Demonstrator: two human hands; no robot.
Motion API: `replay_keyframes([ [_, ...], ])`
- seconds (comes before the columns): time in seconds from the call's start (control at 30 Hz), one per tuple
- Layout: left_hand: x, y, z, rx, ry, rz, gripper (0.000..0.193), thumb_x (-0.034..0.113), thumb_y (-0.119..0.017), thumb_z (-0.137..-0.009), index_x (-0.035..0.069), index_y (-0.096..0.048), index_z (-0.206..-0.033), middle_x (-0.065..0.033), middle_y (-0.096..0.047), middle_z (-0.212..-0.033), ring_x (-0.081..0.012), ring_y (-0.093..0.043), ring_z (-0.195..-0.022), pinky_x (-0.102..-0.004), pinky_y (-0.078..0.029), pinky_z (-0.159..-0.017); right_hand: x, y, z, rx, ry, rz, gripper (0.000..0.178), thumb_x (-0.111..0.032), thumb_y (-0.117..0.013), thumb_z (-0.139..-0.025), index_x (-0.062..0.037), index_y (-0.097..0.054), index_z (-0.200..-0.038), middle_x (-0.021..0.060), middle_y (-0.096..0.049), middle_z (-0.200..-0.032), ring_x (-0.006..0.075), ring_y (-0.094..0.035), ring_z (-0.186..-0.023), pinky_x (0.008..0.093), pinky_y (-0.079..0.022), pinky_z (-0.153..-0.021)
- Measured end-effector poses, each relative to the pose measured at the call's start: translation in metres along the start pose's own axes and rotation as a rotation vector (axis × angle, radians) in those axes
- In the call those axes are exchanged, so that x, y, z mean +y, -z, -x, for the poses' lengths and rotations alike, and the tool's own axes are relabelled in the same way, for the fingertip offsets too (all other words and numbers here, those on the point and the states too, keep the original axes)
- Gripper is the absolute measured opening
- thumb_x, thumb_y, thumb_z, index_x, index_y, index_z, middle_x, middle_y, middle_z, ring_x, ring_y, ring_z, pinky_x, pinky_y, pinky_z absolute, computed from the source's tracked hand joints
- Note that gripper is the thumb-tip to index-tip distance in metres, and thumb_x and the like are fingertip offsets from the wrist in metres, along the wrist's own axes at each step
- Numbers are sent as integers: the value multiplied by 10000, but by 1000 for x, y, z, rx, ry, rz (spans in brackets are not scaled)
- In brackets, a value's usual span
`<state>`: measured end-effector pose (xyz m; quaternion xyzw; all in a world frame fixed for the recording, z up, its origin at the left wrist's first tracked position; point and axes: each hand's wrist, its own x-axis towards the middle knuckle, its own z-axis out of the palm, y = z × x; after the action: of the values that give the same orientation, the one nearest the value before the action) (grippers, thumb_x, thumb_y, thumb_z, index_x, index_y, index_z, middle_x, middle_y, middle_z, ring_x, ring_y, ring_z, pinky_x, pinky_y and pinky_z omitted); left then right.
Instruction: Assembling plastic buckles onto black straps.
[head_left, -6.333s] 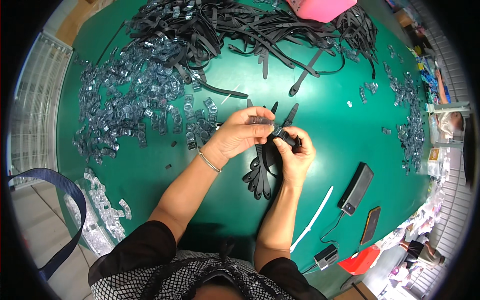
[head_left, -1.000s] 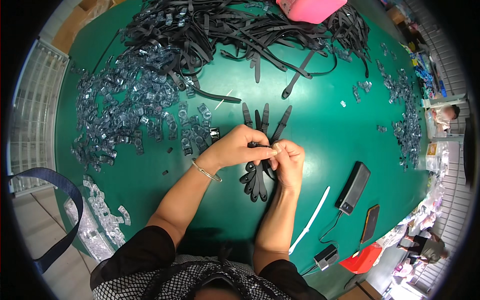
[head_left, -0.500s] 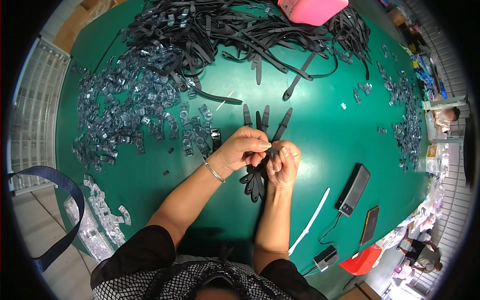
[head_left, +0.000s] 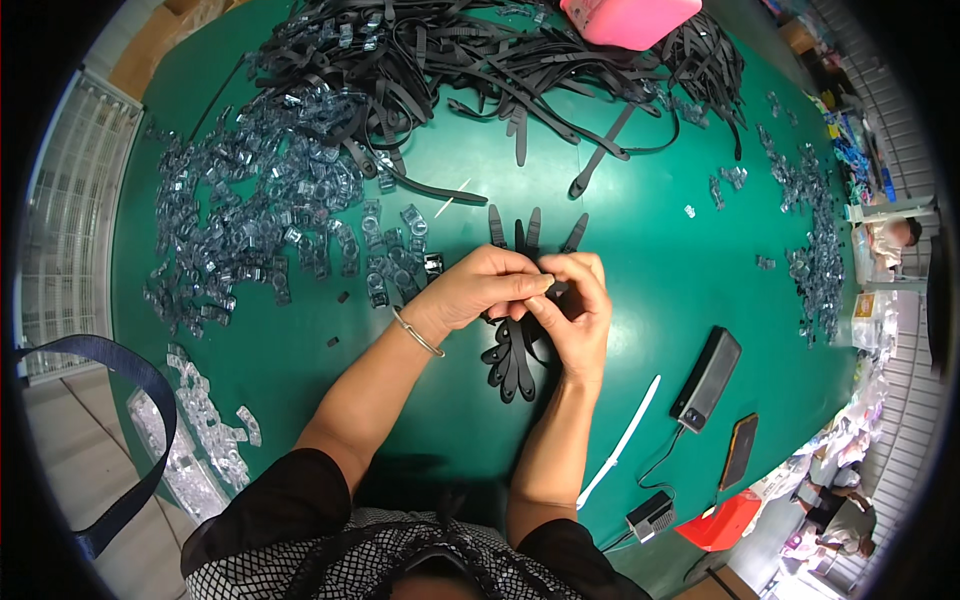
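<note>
My left hand (head_left: pixel 490 287) and my right hand (head_left: pixel 578 310) meet over the middle of the table, fingertips pinched together. A black strap (head_left: pixel 535 347) shows beneath my right hand and seems to run up into its curled fingers. Whatever small piece the left thumb and fingers pinch is hidden. Under both hands lies a small bundle of black straps (head_left: pixel 514 375), its rounded ends toward me and its ribbed tips (head_left: pixel 534 230) pointing away. Left of my left hand are loose clear bluish plastic buckles (head_left: pixel 402 262) and a dark shiny buckle (head_left: pixel 433 265).
A heap of clear buckles (head_left: pixel 260 200) spreads at left, below a tangle of black straps (head_left: pixel 470 60) and a pink container (head_left: pixel 632 22). More buckles (head_left: pixel 815 240) lie far right. A black power bank (head_left: pixel 706 378), phone (head_left: pixel 739 450) and white strip (head_left: pixel 622 440) lie near right.
My right hand has turned and its fingers have risen to meet the left fingertips. My left hand has shifted slightly, now pinching closer against the right.
</note>
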<state>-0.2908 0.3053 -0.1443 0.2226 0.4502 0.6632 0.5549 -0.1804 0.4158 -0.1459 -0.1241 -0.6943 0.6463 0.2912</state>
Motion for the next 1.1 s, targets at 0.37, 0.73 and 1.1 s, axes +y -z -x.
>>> replay_keyframes([
  [0.37, 2, 4, 1, -10, -6, -211, 192, 200, -518, -879, 23, -577, -831, 3, -541, -644, -33, -434, -525, -171, -338, -476, -4, 6, 2, -19, -87, -69, 250, 39, -676, -686, -5, -612, -923, 44, -533, -863, 132, -522, -809, 237, -422, -690],
  [0.73, 3, 2, 1, -60, -43, -113, 204, 205, -523, -878, 14, -576, -831, 12, -527, -629, -35, -441, -531, -168, -344, -476, 4, 9, 7, -5, -205, -314, 203, 28, -636, -728, 18, -592, -926, 40, -532, -855, 101, -528, -689, 182, -419, -555],
  [1.1, 8, -3, 3, 16, -30, -224, 281, 270, -512, -885, 31, -582, -755, 33, -477, -568, -24, -401, -510, -174, -314, -449, 3, 10, 9, 27, -223, -435, 209, 9, -655, -733, 14, -581, -928, 28, -544, -847, 94, -535, -756, 208, -428, -667],
])
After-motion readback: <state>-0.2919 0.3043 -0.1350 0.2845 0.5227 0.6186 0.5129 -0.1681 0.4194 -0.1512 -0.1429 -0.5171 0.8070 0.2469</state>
